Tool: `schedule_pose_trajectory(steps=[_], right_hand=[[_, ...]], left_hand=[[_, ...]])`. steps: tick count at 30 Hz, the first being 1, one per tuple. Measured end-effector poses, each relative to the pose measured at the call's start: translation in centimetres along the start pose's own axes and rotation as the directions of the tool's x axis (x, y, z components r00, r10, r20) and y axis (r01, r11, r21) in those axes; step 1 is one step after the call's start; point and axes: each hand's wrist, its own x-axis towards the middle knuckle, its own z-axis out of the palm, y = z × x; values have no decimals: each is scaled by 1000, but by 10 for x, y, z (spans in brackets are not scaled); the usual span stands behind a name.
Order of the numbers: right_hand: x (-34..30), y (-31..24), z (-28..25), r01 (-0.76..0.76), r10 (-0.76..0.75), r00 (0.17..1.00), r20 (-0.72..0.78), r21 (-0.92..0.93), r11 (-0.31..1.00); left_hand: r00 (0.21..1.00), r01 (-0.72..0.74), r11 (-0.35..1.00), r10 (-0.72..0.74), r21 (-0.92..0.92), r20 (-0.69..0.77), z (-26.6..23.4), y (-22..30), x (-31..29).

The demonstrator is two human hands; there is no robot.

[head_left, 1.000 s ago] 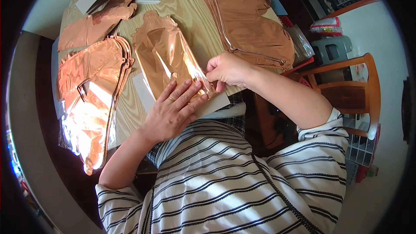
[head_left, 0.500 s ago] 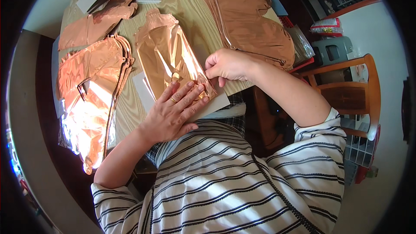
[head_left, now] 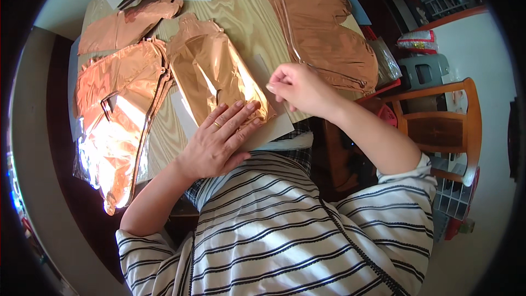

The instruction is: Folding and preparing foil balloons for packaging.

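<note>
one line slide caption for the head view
Left hand flat on a rose-gold foil balloon while right hand pinches its edge.

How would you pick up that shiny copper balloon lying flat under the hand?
Probably by its far end, coming from the top of the table. The foil balloon lies flat on the wooden table, and the left hand presses its near end, so only the far edge looks free to pinch with the fingers.

Foil balloon (head_left: 213,71) on table (head_left: 246,16)
</note>
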Motion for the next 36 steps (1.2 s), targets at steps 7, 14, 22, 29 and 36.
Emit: schedule_pose_trajectory(steps=[7,14,22,29,36], right_hand=[[-33,22,8,-146,109,980,166,229,962],[-27,21,9,-301,228,932,282,252,919],[-24,16,11,-342,281,913,295,181,922],[-31,19,16,-376,277,913,298,360,854],[-37,26,26,-285,201,955,220,476,832]], left_hand=[[999,10,998,-12,-63,-38,-1,-1,-1],[998,17,998,-20,-58,-56,1,-2,-4],[997,35,998,-39,-53,-67,1,-1,-5],[992,47,998,-51,-36,-119,0,1,-4],[989,45,998,-50,-41,-136,2,1,-4]])
